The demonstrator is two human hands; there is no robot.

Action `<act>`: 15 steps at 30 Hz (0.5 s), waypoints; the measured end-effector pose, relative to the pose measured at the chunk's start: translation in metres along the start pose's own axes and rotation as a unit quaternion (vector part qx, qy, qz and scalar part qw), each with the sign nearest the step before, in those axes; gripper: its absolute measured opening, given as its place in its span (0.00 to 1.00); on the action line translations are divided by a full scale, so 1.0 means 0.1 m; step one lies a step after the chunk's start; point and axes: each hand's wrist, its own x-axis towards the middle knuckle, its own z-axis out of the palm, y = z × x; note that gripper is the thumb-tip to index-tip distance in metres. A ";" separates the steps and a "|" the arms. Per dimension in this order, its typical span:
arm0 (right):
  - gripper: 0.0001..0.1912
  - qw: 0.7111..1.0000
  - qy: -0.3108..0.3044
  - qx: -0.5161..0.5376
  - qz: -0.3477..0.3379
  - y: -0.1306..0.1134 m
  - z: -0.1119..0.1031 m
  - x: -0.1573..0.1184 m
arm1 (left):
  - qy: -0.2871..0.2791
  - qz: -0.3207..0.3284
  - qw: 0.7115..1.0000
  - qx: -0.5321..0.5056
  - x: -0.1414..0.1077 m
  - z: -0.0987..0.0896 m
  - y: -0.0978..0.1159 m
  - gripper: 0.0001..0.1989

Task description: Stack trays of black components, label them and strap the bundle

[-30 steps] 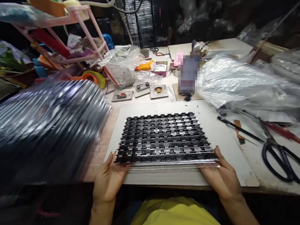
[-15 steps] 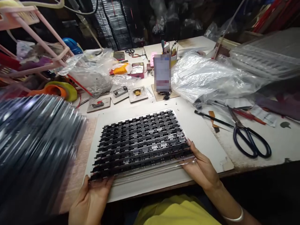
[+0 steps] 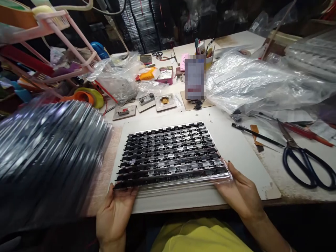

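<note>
A clear plastic tray [image 3: 181,185] filled with rows of small black parts [image 3: 170,156] lies over a white board [image 3: 252,164] at the table's front edge. My left hand [image 3: 115,210] grips its near left corner, the thumb at the side and the fingers beneath, partly seen through the plastic. At the near right corner, my right hand [image 3: 238,190] holds the same tray with thumb on the edge and fingers underneath. Left of the tray stands a tall stack of similar trays [image 3: 52,157], blurred.
Dark-handled scissors [image 3: 301,161], a black pen-like tool [image 3: 257,134] and clear plastic bags [image 3: 252,84] lie to the right. Small blocks with fixtures [image 3: 166,102] and a pixelated phone-like screen [image 3: 194,78] stand behind the tray. A pink rack [image 3: 76,45] is at the far left.
The whole view has shifted, so most things now sit further right in the picture. Both hands keep their hold on the tray, which appears slightly flatter.
</note>
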 end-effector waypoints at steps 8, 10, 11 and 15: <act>0.13 0.999 0.014 -0.029 -0.003 0.02 0.02 -0.01 | -0.036 -0.020 0.999 -0.036 0.01 -0.15 0.04 0.21; 0.14 0.999 0.027 -0.039 -0.006 0.03 0.01 0.01 | -0.033 -0.031 0.998 -0.037 0.02 -0.17 0.06 0.21; 0.14 0.998 0.033 -0.045 -0.009 0.03 0.01 0.01 | -0.029 -0.032 0.998 -0.037 0.02 -0.18 0.06 0.21; 0.15 0.996 0.044 -0.074 -0.016 0.02 0.00 0.00 | -0.002 -0.035 0.999 -0.034 0.01 -0.15 0.08 0.21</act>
